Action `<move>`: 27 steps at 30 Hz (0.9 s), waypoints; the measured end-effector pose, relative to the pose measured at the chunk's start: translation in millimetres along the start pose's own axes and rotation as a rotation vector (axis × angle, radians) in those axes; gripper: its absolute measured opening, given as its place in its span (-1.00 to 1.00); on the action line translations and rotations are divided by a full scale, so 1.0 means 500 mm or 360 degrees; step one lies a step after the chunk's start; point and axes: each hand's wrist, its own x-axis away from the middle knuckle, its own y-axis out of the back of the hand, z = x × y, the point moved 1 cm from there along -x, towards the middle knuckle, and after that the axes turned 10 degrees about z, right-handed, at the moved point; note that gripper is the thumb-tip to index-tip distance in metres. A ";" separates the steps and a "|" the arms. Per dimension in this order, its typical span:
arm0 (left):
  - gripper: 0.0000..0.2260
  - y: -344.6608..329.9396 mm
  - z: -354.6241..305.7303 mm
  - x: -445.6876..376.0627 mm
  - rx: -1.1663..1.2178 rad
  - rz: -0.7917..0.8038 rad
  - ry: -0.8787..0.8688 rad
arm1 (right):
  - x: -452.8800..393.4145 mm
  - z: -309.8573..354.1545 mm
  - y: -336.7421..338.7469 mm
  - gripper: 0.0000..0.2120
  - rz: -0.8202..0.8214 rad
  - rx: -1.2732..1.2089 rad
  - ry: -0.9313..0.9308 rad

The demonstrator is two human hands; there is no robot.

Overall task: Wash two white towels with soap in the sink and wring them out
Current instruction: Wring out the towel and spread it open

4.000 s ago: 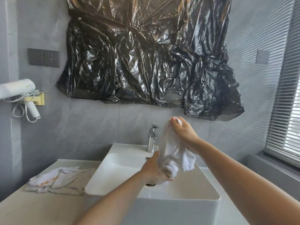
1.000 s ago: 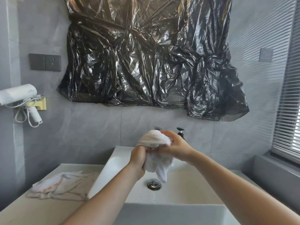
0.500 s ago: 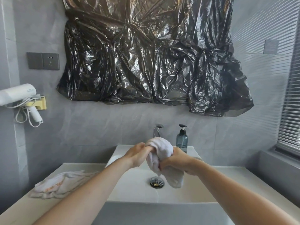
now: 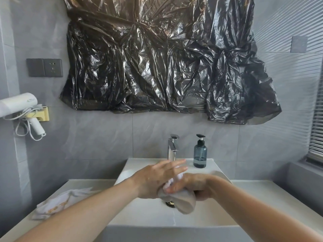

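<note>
A: Where's the towel rn?

B: Over the sink, bunched between both hands, just above the drain. A grey-white flap hangs below the hands, partly covering the drain.

A: L hand?

B: L hand lies on top of the towel, fingers straight and spread, pointing toward the tap. Pressing flat, not curled round it. A bit blurred.

A: R hand?

B: R hand grips the towel from the right, fingers wrapped round the bunch, thumb side under. Fingertips show at the front of the cloth, just beside the L palm.

A: 2nd towel?

B: On the bench, left of the sink, well apart from the hands. Crumpled flat, white w/ some yellowish print. Call it towel 2.

A: Soap?

B: Soap bottle, blue-grey w/ black pump, upright on the sink's back ledge, just right of the tap. Looks mostly empty, darker liquid at the bottom.

A: Water running?

B: Can't tell. Tap's chrome, upright, partly behind the L fingers.

A: Anything else?

B: Black plastic sheet on the grey tiled wall above the sink. Hairdryer in a wall holder at far left, cord looped below. Socket plate above it. Blinds at the right edge.
</note>
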 end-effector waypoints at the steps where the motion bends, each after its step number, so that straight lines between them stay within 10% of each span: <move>1: -0.26 -0.003 0.011 -0.008 0.0027 -0.0027 -0.0002 | -0.003 0.008 -0.007 -0.74 -0.0002 0.0054 -0.0042; 13: -0.67 0.048 0.022 -0.105 -0.0010 0.0663 0.0770 | -0.062 0.047 0.013 -0.87 -0.0916 0.1749 -0.0377; 23: -0.87 -0.006 0.023 -0.129 0.0391 0.0902 0.0977 | -0.065 -0.033 0.056 -0.87 -0.1254 0.2065 0.0048; 27: -0.90 -0.006 0.018 -0.134 0.0534 0.0834 0.0978 | -0.051 -0.043 0.058 -0.43 -0.1298 0.1992 0.0200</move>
